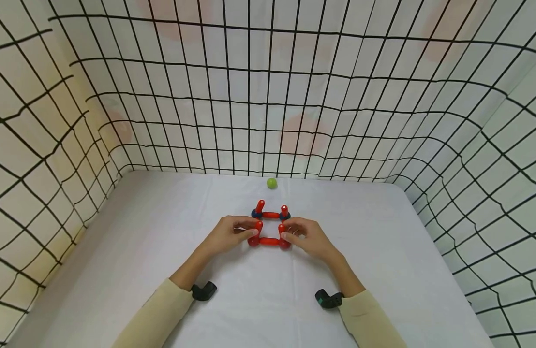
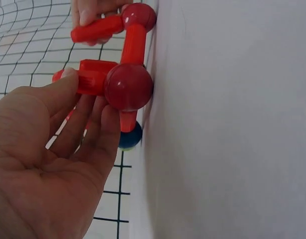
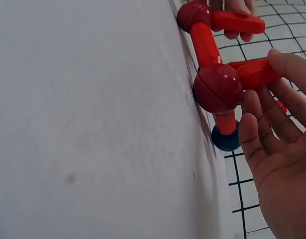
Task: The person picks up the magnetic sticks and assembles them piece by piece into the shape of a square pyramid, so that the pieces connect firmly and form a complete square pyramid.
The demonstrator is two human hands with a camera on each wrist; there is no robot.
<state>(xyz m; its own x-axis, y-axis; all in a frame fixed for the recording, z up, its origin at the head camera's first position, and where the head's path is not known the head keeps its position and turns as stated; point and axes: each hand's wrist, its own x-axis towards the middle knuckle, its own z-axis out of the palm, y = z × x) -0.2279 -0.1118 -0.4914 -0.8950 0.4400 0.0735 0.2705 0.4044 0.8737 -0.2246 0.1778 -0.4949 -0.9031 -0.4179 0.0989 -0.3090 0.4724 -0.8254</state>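
Closest to the person, two hands rest on the white worktop (image 1: 120, 270). The left hand (image 1: 226, 237) pinches a standing red stick (image 1: 258, 227) with curled fingers. The right hand (image 1: 307, 237) pinches the other standing red stick (image 1: 281, 228) the same way. Both sticks rise from red balls, one being the left red ball (image 2: 128, 87).

These belong to a stick-and-ball frame (image 1: 270, 227) sitting in the middle of the worktop. It looks like light, hard, smooth plastic. I think the joins could pop apart if pulled hard, so holding the sticks close to the balls seems safest.

Behind are two blue balls, one being the blue ball (image 3: 225, 139), with more sticks. Farthest back, a small green ball (image 1: 272, 183) sits near the netted wall (image 1: 268, 96).
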